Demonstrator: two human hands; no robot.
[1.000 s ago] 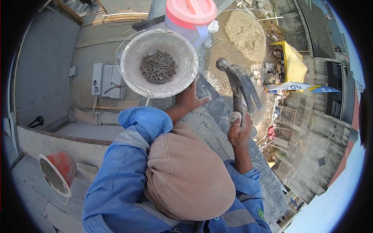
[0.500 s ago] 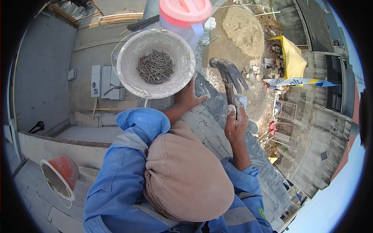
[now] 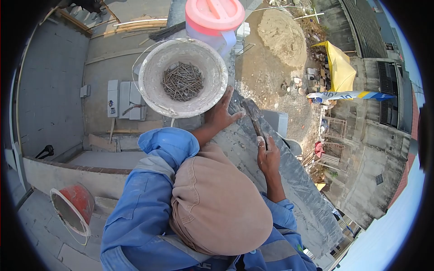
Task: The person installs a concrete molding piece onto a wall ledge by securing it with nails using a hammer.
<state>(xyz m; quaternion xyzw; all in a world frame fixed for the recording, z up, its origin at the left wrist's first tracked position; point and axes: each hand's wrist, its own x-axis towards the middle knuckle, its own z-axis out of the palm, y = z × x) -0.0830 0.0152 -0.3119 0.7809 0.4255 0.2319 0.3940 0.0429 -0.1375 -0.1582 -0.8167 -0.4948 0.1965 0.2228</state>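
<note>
My right hand (image 3: 269,156) is closed around the handle of a claw hammer (image 3: 256,123). The hammer's head is low over the dark slab-like top of the wall (image 3: 244,151), close to my left thumb. My left hand (image 3: 221,113) rests on that surface with thumb and fingers apart, just below the rim of a whitish, mortar-stained bucket (image 3: 149,86). A heap of nails (image 3: 182,81) lies in the bucket. What is under my left fingertips is too small to make out.
A jug with a pink lid (image 3: 214,16) stands behind the bucket. On the left, a red bucket (image 3: 81,203) lies tilted and pale blocks (image 3: 124,99) sit on the lower floor. Right of the wall is a drop to ground with a sand pile (image 3: 282,38) and a yellow tarp (image 3: 339,67).
The hammer has swung down from a raised position to the wall top near my left hand. My right hand has moved slightly down and left; my left hand stays nearly in place.
</note>
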